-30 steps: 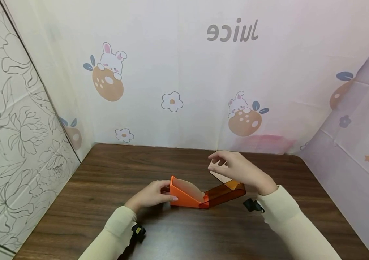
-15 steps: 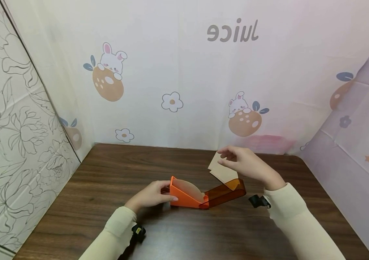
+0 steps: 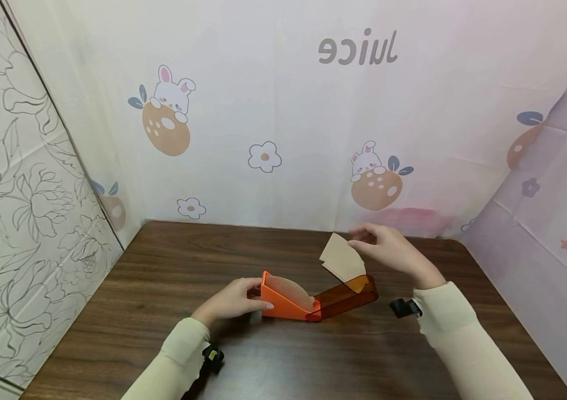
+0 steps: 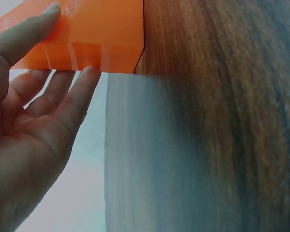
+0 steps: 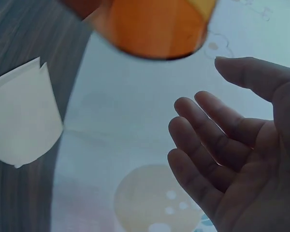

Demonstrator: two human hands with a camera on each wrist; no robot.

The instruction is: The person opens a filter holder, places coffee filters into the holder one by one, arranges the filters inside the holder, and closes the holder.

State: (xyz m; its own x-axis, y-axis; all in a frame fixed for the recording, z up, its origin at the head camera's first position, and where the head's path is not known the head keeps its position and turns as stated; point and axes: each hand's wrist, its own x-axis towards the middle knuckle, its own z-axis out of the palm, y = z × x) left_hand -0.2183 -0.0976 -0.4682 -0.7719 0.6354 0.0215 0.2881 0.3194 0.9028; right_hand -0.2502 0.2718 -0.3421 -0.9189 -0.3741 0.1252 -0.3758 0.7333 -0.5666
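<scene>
An orange coffee filter holder stands on the table with a tan paper filter inside. Its amber see-through lid is swung out to the right. My left hand holds the holder's left end; in the left wrist view the thumb lies on one face and the fingertips touch the adjoining side. Beyond the lid lie tan paper filters, partly behind it. My right hand hovers beside these papers, fingers loosely bent and holding nothing, as the right wrist view shows.
The dark wooden table reaches back to a white printed curtain. A patterned panel runs along the left side, and another printed cloth hangs at the right. Each wrist carries a small black camera.
My right hand has moved right and slightly back, away from the loose paper filters, uncovering more of them. The left hand, holder and lid have stayed in place.
</scene>
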